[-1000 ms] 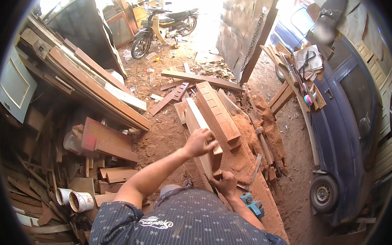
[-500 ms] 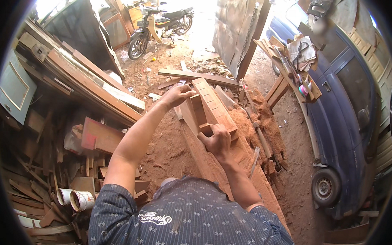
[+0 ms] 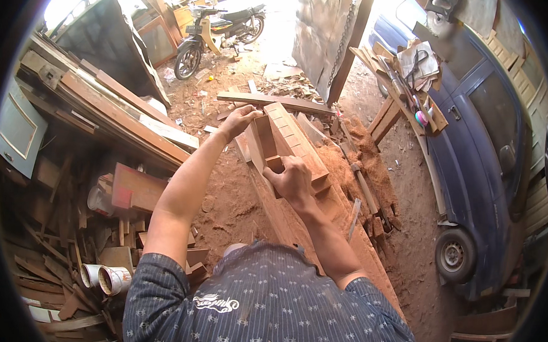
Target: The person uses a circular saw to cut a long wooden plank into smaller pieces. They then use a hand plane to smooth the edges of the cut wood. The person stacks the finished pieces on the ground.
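A brown wooden block [image 3: 262, 137] with a dark inner face lies at a slant along the narrow wooden bench [image 3: 343, 253]. My left hand [image 3: 242, 120] grips its far end with bent fingers. Around its near end my right hand [image 3: 292, 181] is closed, thumb on the left side. Just to the right rests a longer wooden piece [image 3: 295, 138] with evenly spaced cross lines on its top. My palms hide part of the block, and its underside cannot be seen.
Sawdust [image 3: 367, 162] heaps up right of the bench, with a wooden-handled tool [image 3: 364, 183] on it. A blue car [image 3: 466, 140] stands at right, beside a cluttered wooden stand [image 3: 404, 88]. Stacked boards [image 3: 103, 110] line the left; a motorcycle [image 3: 221, 31] is parked far ahead.
Both hands and the block have shifted slightly away from me and to the left, closing in on neither side. The grip looks the same. The whole view has moved a little too.
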A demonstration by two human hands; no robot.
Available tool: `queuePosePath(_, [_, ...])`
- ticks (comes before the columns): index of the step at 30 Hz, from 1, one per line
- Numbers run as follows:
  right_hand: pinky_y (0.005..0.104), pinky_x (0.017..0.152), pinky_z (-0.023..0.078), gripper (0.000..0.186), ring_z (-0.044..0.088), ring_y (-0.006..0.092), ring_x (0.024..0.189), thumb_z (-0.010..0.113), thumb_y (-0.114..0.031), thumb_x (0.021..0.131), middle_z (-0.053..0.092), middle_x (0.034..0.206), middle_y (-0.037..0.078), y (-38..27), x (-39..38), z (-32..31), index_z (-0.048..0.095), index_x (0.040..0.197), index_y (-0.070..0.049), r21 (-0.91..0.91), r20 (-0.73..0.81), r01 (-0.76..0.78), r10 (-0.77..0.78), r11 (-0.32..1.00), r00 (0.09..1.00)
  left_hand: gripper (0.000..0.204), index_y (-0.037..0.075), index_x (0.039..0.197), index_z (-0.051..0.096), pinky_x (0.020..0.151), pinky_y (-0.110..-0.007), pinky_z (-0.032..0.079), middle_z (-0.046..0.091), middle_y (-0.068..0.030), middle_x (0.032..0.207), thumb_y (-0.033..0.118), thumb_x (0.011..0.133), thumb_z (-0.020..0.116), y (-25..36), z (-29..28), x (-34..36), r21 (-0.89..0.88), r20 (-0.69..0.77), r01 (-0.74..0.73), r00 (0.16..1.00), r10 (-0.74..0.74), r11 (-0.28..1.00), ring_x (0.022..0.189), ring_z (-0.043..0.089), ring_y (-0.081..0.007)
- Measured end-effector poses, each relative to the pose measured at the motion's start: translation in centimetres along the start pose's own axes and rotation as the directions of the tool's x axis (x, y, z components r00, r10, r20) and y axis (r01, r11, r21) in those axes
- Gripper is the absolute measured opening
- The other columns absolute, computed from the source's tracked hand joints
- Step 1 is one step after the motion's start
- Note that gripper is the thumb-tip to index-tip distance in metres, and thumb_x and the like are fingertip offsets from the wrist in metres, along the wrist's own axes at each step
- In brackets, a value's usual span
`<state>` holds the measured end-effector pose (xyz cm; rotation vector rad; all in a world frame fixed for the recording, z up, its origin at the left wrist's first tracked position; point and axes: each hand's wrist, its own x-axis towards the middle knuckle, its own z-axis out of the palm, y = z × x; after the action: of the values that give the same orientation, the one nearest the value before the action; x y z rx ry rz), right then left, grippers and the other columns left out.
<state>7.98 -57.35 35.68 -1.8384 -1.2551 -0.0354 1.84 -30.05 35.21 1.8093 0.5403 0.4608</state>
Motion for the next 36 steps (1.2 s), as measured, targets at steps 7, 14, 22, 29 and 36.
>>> queuePosePath(7, [0.0449, 0.079, 0.053, 0.037, 0.066, 0.0347, 0.085, 0.076, -0.037, 0.077, 0.070, 0.083, 0.018, -0.6, 0.8, 0.3, 0.072, 0.080, -0.001, -0.010, 0.025, -0.003, 0.004, 1.000, 1.000, 0.026, 0.008, 0.102, 0.071, 0.086, -0.026, 0.046, 0.068, 0.0035, 0.095, 0.032, 0.099, 0.062, 1.4, 0.0, -0.3, -0.001, -0.038, 0.021, 0.999, -0.021, 1.000, 0.092, 0.057, -0.0062])
queuePosePath(14, [0.0457, 0.078, 0.053, 0.042, 0.066, 0.0350, 0.085, 0.076, -0.040, 0.079, 0.069, 0.081, 0.019, -1.2, 1.2, 0.5, 0.071, 0.081, 0.001, -0.035, 0.052, -0.007, 0.009, 0.999, 0.999, 0.028, 0.008, 0.105, 0.072, 0.091, -0.027, 0.045, 0.070, 0.0016, 0.099, 0.033, 0.100, 0.061, 0.7, -0.4, -0.3, -0.124, -0.022, 0.056, 0.998, -0.059, 0.991, 0.097, 0.059, -0.0076])
queuePosePath(22, [0.0457, 0.076, 0.054, 0.040, 0.068, 0.0376, 0.080, 0.075, -0.037, 0.076, 0.070, 0.080, 0.022, -0.6, 1.3, 0.5, 0.073, 0.083, 0.002, -0.030, 0.016, -0.005, 0.005, 1.000, 1.000, 0.033, 0.015, 0.114, 0.070, 0.091, -0.032, 0.046, 0.068, 0.0029, 0.113, 0.042, 0.096, 0.062, 1.4, -0.1, -0.2, 0.020, -0.010, 0.081, 0.997, -0.081, 0.997, 0.107, 0.058, -0.0114])
queuePosePath(29, [0.0460, 0.078, 0.054, 0.042, 0.067, 0.0370, 0.086, 0.075, -0.039, 0.079, 0.071, 0.086, 0.020, -1.2, 1.3, 0.9, 0.073, 0.089, 0.002, -0.040, 0.064, -0.038, 0.040, 0.999, 0.997, 0.038, 0.008, 0.118, 0.070, 0.096, -0.031, 0.045, 0.069, -0.0015, 0.111, 0.040, 0.098, 0.061, -0.8, -1.2, 0.6, 0.213, -0.093, 0.053, 0.995, -0.033, 0.976, 0.106, 0.059, -0.0121])
queuePosePath(36, [0.0451, 0.077, 0.054, 0.036, 0.068, 0.0363, 0.083, 0.077, -0.034, 0.077, 0.071, 0.086, 0.019, -2.4, 1.4, 0.8, 0.076, 0.090, 0.000, -0.018, 0.050, -0.069, 0.070, 0.997, 0.996, 0.037, 0.007, 0.112, 0.070, 0.089, -0.032, 0.049, 0.072, -0.0056, 0.103, 0.040, 0.098, 0.063, 0.7, -1.1, -0.5, 0.191, -0.104, -0.044, 0.992, 0.065, 0.981, 0.097, 0.061, -0.0130])
